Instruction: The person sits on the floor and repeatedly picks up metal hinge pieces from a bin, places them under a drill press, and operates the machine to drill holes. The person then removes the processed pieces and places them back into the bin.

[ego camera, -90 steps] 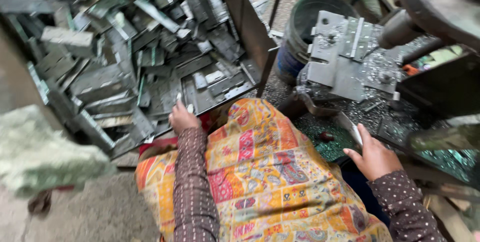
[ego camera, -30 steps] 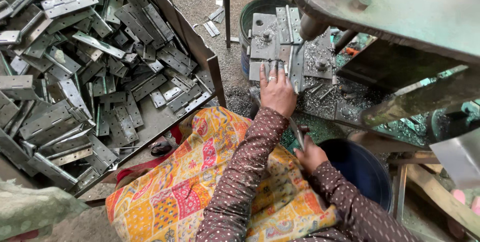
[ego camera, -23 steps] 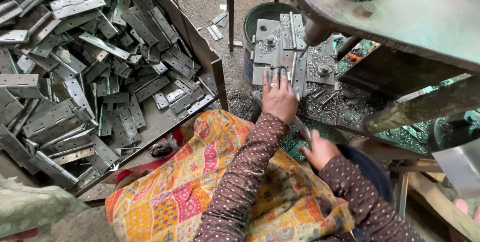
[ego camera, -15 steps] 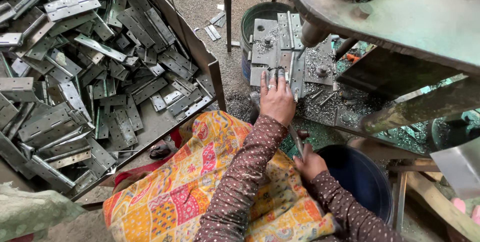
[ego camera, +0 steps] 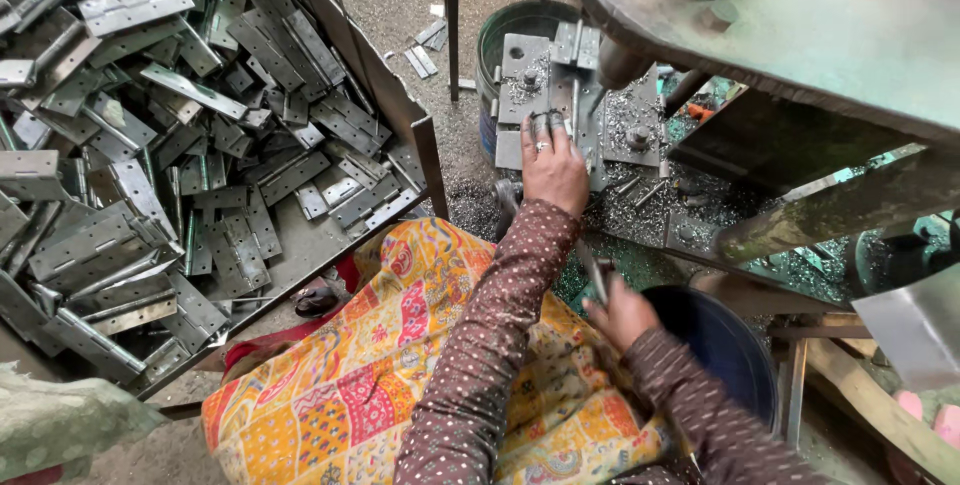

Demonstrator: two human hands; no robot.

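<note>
- L hand (ego camera: 553, 167): fingers flat, spread, pressing metal plate (ego camera: 548, 115) on press jig (ego camera: 580, 95).
- R hand (ego camera: 622, 311): grip closed round thin metal piece (ego camera: 590, 270), just above blue bucket (ego camera: 730, 345).
- Hinge pile (ego camera: 170, 135) in tray, left.

Your press bed (ego camera: 640, 180) carries metal shavings (ego camera: 640, 207) and bolted plates (ego camera: 522, 80) — grey hinges (ego camera: 180, 145) fill the tray (ego camera: 400, 105) beside it.

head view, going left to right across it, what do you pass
Heap of metal hinges in the open metal bin → patterned orange cloth → left hand on the press fixture → right hand holding a thin metal piece → dark blue bucket → green machine frame
</note>
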